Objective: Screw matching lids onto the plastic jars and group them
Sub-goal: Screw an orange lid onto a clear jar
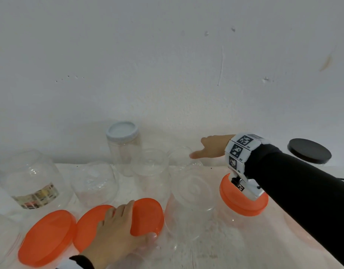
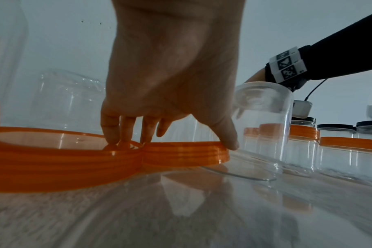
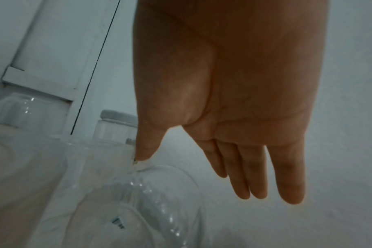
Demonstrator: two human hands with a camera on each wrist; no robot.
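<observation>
Soft, even light fills the head view, bright and a little washed out on the white wall (image 1: 167, 55), with only a faint grey shadow at its foot behind the clear jars (image 1: 149, 164). Those jars nearly dissolve into the pale counter (image 1: 215, 239) — their edges show mainly as thin highlights. The whole view is slightly soft, and lines bend toward its edges.

Both wrist views are dimmer and cooler. The left hand (image 2: 172, 75) and right hand (image 3: 234, 100) are backlit against the wall, dark and blurred — too close for focus. Below the left hand, the glossy counter mirrors the orange lids (image 2: 185, 153) in smeared streaks.
</observation>
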